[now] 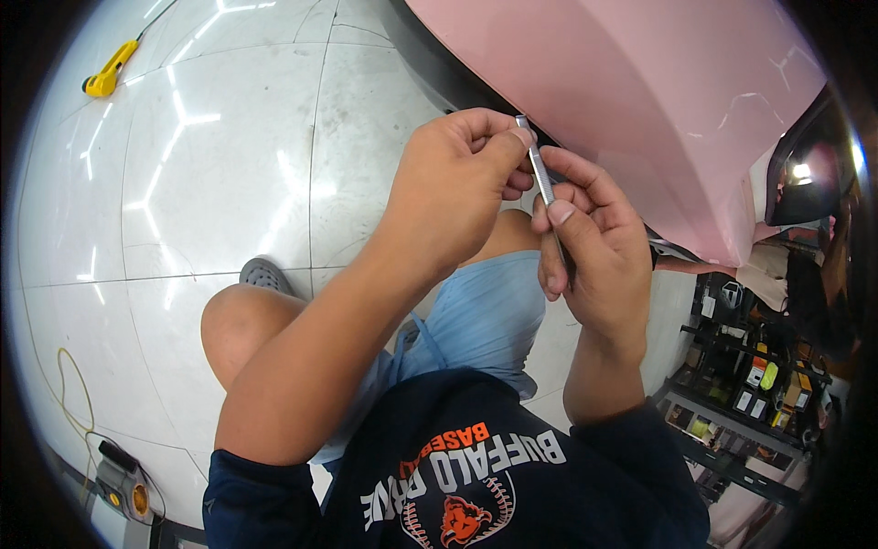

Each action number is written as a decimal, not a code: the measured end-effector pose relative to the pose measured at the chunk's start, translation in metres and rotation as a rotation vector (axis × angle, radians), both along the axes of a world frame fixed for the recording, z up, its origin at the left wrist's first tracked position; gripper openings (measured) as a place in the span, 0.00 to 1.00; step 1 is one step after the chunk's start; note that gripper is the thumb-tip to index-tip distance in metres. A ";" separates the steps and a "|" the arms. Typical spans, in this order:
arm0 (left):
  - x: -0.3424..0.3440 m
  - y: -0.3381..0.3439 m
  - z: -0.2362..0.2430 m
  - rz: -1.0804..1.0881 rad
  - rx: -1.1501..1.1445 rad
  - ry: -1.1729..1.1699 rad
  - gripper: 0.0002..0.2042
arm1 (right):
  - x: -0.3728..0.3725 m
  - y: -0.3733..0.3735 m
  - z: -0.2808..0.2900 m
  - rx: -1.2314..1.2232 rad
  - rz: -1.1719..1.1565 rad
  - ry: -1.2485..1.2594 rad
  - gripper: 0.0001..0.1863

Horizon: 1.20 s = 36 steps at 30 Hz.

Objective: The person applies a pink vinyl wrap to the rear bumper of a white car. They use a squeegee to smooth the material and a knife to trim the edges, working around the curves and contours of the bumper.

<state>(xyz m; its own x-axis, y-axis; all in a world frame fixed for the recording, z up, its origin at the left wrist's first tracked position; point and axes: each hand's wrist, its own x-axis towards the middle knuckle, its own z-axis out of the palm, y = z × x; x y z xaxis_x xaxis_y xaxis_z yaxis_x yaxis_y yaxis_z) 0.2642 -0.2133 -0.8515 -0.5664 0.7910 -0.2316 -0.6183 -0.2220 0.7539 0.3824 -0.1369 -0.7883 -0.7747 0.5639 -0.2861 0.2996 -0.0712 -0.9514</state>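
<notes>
Silver utility knife [545, 183] sits in both hands' closed grip, right hand [590, 252] hiding its lower end, left hand [457, 188] pinching its tip.

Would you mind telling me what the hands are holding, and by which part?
A slim metal knife: the right hand grips its lower handle, while the left hand pinches its top end.

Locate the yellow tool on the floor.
In the head view, the yellow tool lies far upper left on the white tiled floor, well away from both hands and the pink panel.
</notes>
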 end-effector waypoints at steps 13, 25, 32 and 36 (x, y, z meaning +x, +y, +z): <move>0.006 -0.002 -0.010 0.001 0.004 0.061 0.10 | 0.004 -0.014 -0.015 0.189 -0.030 -0.006 0.18; 0.004 0.003 -0.004 0.013 0.021 0.011 0.10 | -0.008 0.006 -0.007 -0.017 -0.038 0.091 0.14; 0.002 0.002 -0.004 0.015 0.049 0.006 0.10 | -0.013 -0.006 -0.012 0.068 -0.114 0.113 0.14; 0.002 0.001 -0.003 0.022 0.077 -0.052 0.09 | -0.012 -0.012 -0.023 0.251 -0.094 0.110 0.15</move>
